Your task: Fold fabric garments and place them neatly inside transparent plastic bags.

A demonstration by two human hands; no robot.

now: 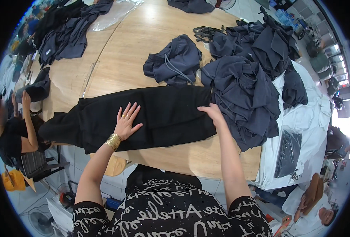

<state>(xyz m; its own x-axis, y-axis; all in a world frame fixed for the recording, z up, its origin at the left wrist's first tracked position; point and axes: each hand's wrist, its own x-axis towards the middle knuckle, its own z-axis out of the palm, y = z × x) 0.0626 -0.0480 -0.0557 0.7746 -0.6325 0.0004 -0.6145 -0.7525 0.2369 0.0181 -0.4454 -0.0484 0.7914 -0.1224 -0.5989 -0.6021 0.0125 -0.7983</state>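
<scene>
A pair of black trousers (167, 118), folded lengthwise, lies across the near part of the wooden table, its bunched left end hanging past the table's edge. My left hand (126, 120) rests flat on the middle of the cloth, fingers spread, with a gold bracelet at the wrist. At the right end, my right hand (214, 114) grips the edge of the trousers. Its thumb lies on top, and its other fingers are mostly hidden. Just beyond the cloth sits a crumpled dark grey garment (175, 59) with a drawstring.
A large heap of dark grey garments (246, 91) lies at my right, beside white plastic sheeting (305, 118) and a bagged dark garment (288, 154). More dark clothes (68, 39) lie at the far left. A co-worker (19, 130) sits at the left, handling dark cloth.
</scene>
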